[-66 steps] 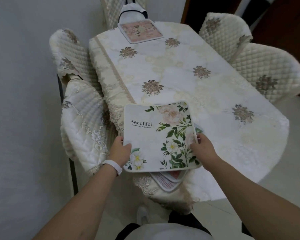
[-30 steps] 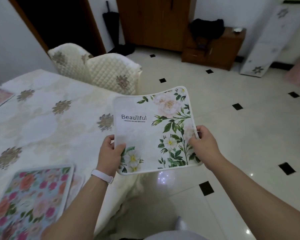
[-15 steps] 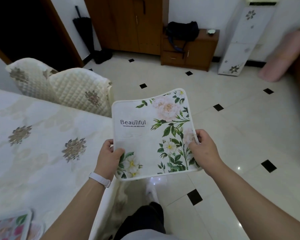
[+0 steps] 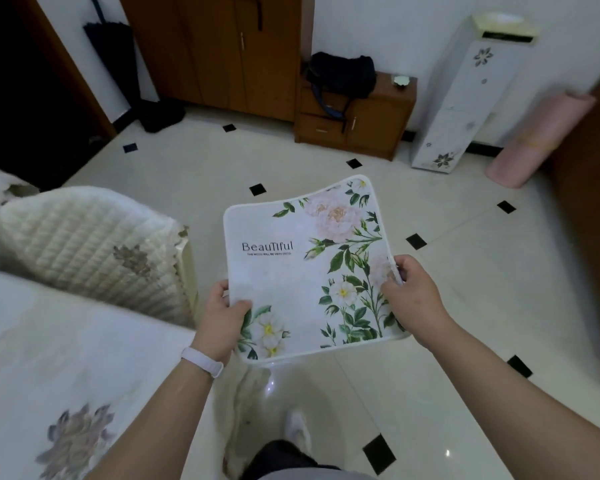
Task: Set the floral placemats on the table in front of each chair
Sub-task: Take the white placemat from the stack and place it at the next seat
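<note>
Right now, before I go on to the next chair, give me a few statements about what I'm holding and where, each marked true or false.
1. Both hands grip the placemat. True: the left hand holds its left edge, the right hand its right edge.
2. The placemat lies flat on the table. False: it is held in the air over the floor, to the right of the table.
3. The placemat bears the word "Beautiful". True.
4. The left wrist wears a black watch. False: it wears a white band.
5. A quilted chair stands at the table's edge, left of the placemat. True.
</note>
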A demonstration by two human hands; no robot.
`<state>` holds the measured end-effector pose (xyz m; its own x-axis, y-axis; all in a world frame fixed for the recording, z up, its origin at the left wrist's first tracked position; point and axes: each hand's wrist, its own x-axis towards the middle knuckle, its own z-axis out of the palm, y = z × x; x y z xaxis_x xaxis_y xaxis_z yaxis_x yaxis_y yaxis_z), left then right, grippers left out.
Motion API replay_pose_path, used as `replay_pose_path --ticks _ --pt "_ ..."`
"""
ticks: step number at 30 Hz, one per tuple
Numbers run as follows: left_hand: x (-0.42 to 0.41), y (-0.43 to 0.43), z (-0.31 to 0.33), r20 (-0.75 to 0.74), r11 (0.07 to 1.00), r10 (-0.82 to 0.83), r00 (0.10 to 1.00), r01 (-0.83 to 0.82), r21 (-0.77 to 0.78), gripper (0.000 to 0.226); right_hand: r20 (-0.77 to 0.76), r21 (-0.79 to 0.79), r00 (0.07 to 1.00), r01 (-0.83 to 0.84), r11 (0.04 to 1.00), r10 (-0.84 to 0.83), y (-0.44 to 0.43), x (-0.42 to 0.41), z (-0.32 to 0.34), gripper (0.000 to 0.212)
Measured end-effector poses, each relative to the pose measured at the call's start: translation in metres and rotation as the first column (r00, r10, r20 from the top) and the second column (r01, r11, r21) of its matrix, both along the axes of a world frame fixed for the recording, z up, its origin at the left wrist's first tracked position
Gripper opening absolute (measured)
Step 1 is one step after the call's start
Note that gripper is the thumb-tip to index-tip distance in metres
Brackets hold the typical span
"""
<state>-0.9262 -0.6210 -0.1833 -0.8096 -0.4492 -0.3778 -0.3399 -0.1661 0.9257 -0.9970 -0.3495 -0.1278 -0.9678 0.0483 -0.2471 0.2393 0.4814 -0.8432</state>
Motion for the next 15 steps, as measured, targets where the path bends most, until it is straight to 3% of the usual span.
replay_pose_path --ticks 6,15 --pt "-0.078 -0.018 0.018 -0.08 0.999 -0.026 0.996 0.028 0.027 0.029 -0.055 -0.007 0.998 0.042 0.999 -0.043 -0.019 -0.061 0.014 0.016" --pt "-0.158 -0.047 0.014 -0.036 0.997 0.072 0.997 -0.073 -0.005 0.028 -0.016 0.011 0.999 -0.038 0.999 0.038 -0.054 -0.173 -0.007 0.008"
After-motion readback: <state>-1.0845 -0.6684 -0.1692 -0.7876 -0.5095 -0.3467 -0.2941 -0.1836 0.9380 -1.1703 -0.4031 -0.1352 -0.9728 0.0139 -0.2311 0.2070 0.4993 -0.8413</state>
